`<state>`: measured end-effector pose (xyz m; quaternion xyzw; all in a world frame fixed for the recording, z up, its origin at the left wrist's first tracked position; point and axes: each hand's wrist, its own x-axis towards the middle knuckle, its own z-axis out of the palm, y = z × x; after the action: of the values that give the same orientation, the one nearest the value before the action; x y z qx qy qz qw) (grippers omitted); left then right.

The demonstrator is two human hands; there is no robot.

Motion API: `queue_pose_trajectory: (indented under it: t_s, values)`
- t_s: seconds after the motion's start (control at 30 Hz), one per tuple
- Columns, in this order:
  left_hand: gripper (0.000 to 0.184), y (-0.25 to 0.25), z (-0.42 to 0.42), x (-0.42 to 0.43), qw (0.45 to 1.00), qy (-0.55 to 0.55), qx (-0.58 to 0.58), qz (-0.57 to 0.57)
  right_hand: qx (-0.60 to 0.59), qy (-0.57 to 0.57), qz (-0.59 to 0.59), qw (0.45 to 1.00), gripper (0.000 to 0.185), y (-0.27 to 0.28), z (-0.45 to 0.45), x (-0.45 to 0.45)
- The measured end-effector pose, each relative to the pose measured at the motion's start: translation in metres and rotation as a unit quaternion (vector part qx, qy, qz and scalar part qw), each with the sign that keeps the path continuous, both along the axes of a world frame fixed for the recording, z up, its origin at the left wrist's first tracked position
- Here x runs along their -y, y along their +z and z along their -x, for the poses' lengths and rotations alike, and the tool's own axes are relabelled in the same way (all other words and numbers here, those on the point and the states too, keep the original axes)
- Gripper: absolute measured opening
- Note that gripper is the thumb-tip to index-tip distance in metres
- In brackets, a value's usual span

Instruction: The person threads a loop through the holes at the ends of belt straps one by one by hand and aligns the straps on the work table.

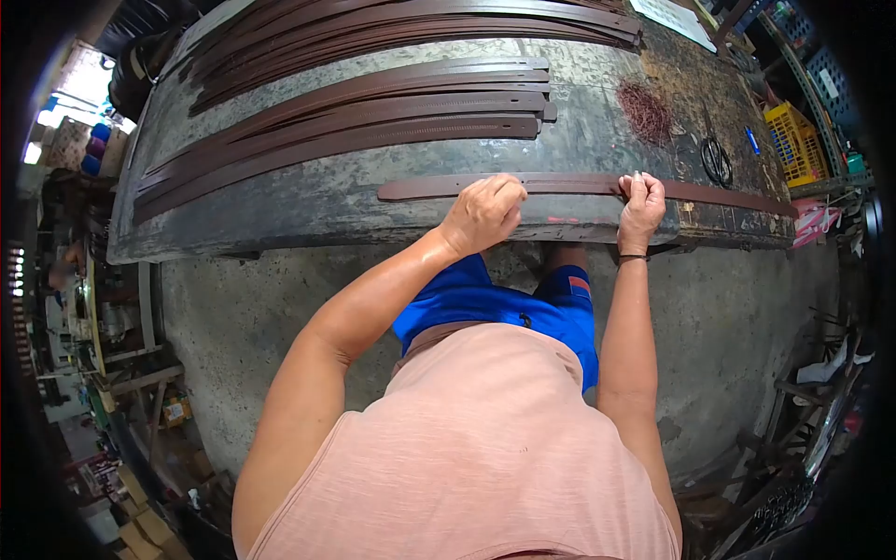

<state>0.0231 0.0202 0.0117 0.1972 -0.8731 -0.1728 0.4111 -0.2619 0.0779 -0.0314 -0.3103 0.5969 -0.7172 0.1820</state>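
Observation:
A long brown leather belt strap (569, 184) lies along the near side of the table, its rounded end at the left. My left hand (483, 213) is closed over the strap's left part, fingers curled; whatever they pinch is hidden. Farther right, my right hand (642, 207) has thumb and fingers pressed together at the strap, which runs on beyond it to the table's right end. Behind the strap, several similar brown straps (448, 105) lie stacked side by side.
The worn dark table (317, 201) carries another pile of straps (420, 28) at the back. Toward its right are a tangle of dark red thread (644, 114), black scissors (717, 161) and a blue pen (752, 141). Beyond stands a yellow crate (793, 145).

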Motion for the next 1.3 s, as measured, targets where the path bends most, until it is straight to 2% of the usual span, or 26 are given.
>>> queue_pose_trajectory:
  t_s: [0.03,0.1,0.17,0.3,0.37,0.4,0.43,0.5,0.53,0.6,0.63,0.7,0.73,0.77,0.83,0.93,0.97,1.0,1.03,1.07,1.1,1.13,1.2,1.23,1.3]
  values:
    - [0.014,0.005,0.007,0.001,0.999,0.011,-0.01,-0.028,-0.002,-0.001,-0.003,1.0,0.013,0.005,-0.001,-0.003]
    - [0.013,0.015,0.02,0.013,0.998,0.021,-0.022,-0.054,0.144,0.001,0.059,0.988,0.011,0.021,-0.007,-0.01]
    - [0.012,0.023,0.041,0.036,0.995,0.061,-0.026,-0.067,0.147,0.002,0.087,0.985,0.01,0.025,-0.004,-0.029]
    - [0.011,0.036,0.102,0.068,0.998,0.03,-0.017,-0.05,0.184,-0.081,0.109,0.973,0.011,0.031,0.004,-0.092]
    - [0.011,0.035,0.14,0.083,0.998,0.021,0.053,-0.031,0.186,-0.125,0.092,0.97,0.018,0.019,0.021,-0.131]
    - [0.017,0.042,0.158,0.088,0.991,0.038,0.128,-0.031,0.189,-0.167,0.066,0.966,0.02,0.008,0.029,-0.151]
    - [0.017,0.043,0.174,0.089,0.991,0.036,0.127,-0.03,0.184,-0.2,0.046,0.961,0.02,-0.002,0.034,-0.173]
    - [0.026,0.039,0.195,0.09,0.986,0.132,0.021,0.1,0.195,-0.255,-0.023,0.947,0.018,-0.031,0.046,-0.22]
    - [0.026,0.04,0.199,0.094,0.986,0.133,0.025,0.099,0.202,-0.279,-0.059,0.937,0.019,-0.048,0.05,-0.244]
    - [0.039,0.047,0.2,0.103,0.992,0.064,0.113,0.001,0.247,-0.339,-0.103,0.902,0.018,-0.082,0.047,-0.288]
    - [0.039,0.055,0.199,0.108,0.99,0.068,0.121,-0.001,0.265,-0.354,-0.125,0.888,0.018,-0.1,0.044,-0.311]
    - [0.051,0.075,0.19,0.115,0.943,-0.01,0.327,-0.054,0.292,-0.387,-0.178,0.856,0.017,-0.133,0.028,-0.348]
    - [0.053,0.079,0.183,0.112,0.953,0.007,0.282,-0.111,0.297,-0.405,-0.208,0.839,0.015,-0.144,0.019,-0.361]
    - [0.053,0.073,0.174,0.111,0.95,0.015,0.29,-0.116,0.302,-0.397,-0.215,0.839,0.015,-0.158,0.012,-0.374]
    - [0.052,0.062,0.151,0.106,0.993,0.02,0.111,0.016,0.275,-0.411,-0.271,0.826,0.011,-0.185,-0.004,-0.396]
    - [0.048,0.064,0.087,0.084,0.975,-0.054,0.203,-0.069,0.292,-0.407,-0.306,0.81,0.008,-0.206,-0.013,-0.419]
    - [0.048,0.065,0.063,0.068,0.961,-0.03,0.263,-0.084,0.299,-0.407,-0.304,0.808,0.008,-0.206,-0.013,-0.417]
    - [0.05,0.045,0.039,0.058,0.97,-0.028,0.238,-0.047,0.297,-0.411,-0.308,0.805,0.007,-0.202,-0.013,-0.415]
    - [0.054,0.034,0.019,0.046,0.963,-0.015,0.256,-0.076,0.296,-0.416,-0.313,0.801,0.007,-0.2,-0.013,-0.415]
    - [0.046,0.026,0.003,0.033,0.959,0.028,0.278,-0.051,0.301,-0.42,-0.313,0.797,0.007,-0.205,-0.008,-0.415]
    - [0.046,0.016,-0.002,0.027,0.958,0.022,0.282,-0.051,0.284,-0.41,-0.309,0.81,0.006,-0.211,0.003,-0.417]
    - [0.04,0.007,-0.007,0.023,0.965,0.039,0.26,-0.008,0.266,-0.397,-0.305,0.823,0.005,-0.215,0.008,-0.414]
    - [0.024,0.005,-0.008,0.02,0.979,0.055,0.187,0.058,0.25,-0.391,-0.342,0.817,0.013,-0.186,0.014,-0.383]
    - [0.024,0.006,-0.008,0.022,0.979,0.056,0.186,0.059,0.25,-0.391,-0.341,0.818,0.013,-0.176,0.017,-0.367]
    - [0.019,0.009,-0.006,0.029,0.977,0.067,0.197,-0.045,0.221,-0.402,-0.313,0.832,0.022,-0.159,0.025,-0.341]
